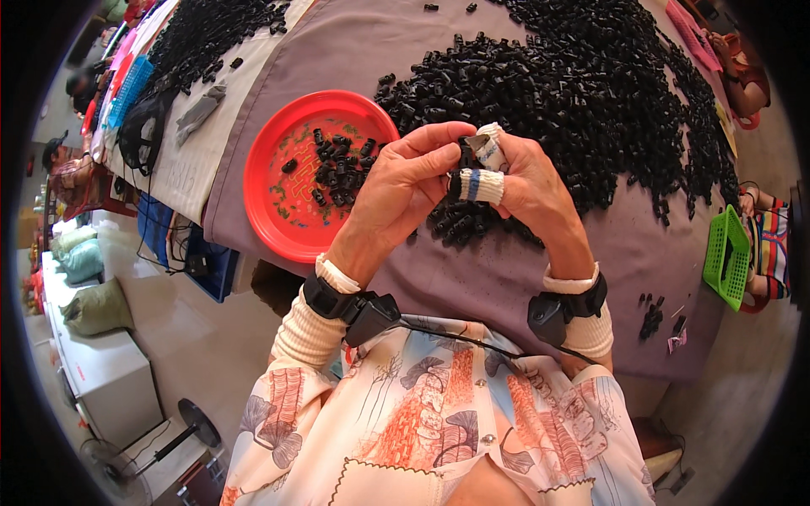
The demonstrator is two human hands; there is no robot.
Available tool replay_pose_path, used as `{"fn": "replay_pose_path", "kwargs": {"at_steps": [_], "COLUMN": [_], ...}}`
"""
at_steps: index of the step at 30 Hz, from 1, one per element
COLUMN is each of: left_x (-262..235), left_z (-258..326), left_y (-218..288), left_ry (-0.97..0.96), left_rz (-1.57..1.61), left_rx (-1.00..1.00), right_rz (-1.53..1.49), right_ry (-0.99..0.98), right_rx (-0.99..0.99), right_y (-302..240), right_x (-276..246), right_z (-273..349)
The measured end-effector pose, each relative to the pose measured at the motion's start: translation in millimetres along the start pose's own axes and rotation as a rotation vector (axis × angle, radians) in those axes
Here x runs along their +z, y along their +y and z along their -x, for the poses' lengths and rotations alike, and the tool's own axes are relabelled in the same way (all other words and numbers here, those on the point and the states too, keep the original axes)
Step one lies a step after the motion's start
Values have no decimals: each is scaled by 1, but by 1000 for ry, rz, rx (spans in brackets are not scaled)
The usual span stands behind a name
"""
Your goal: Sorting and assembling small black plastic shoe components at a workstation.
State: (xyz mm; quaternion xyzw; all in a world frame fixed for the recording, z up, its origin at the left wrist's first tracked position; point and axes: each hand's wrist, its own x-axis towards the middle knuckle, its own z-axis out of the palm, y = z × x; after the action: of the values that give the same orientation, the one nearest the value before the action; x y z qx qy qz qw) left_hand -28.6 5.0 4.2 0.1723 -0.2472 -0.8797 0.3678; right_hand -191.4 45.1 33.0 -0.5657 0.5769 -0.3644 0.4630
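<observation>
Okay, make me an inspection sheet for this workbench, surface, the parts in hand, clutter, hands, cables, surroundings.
Surface: table under a mauve cloth.
Job's things: small black part pinched between both hands; big heap of black parts; red plate holding a few parts.
Clutter: loose parts near the table's edge.
Hands: left hand and right hand raised together; taped fingers on the right.
Cables: thin lead from the black wrist units.
Surroundings: green basket, sacks, floor fan.
</observation>
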Motion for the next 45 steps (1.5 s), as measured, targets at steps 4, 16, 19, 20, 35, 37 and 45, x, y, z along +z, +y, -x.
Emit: {"fn": "replay_pose_path", "kwargs": {"at_steps": [4,16,19,20,35,37,45], "left_x": [2,2,1,1,8,5,1], "left_z": [0,0,-1,-1,-5,-6,-3], "left_y": [0,-3,-4,-4,-6,-8,-10], "left_ry": [3,36,37,33,76,66,17], "left_rz": [-32,-76,-67,-59,-40,-7,53], "left_rx": [15,-6,-7,-8,49,34,5], "right_rz": [22,39,63,63,56,-73,-74], "right_ry": [5,-30,-34,-34,-21,4,-15], "right_rx": [0,-46,-40,-40,-98,9,19], "right_y": [-3,4,4,4,3,6,9], "right_x": [0,0,-1,-1,2,2,-2], "right_z": [1,3,3,3,2,2,3]}}
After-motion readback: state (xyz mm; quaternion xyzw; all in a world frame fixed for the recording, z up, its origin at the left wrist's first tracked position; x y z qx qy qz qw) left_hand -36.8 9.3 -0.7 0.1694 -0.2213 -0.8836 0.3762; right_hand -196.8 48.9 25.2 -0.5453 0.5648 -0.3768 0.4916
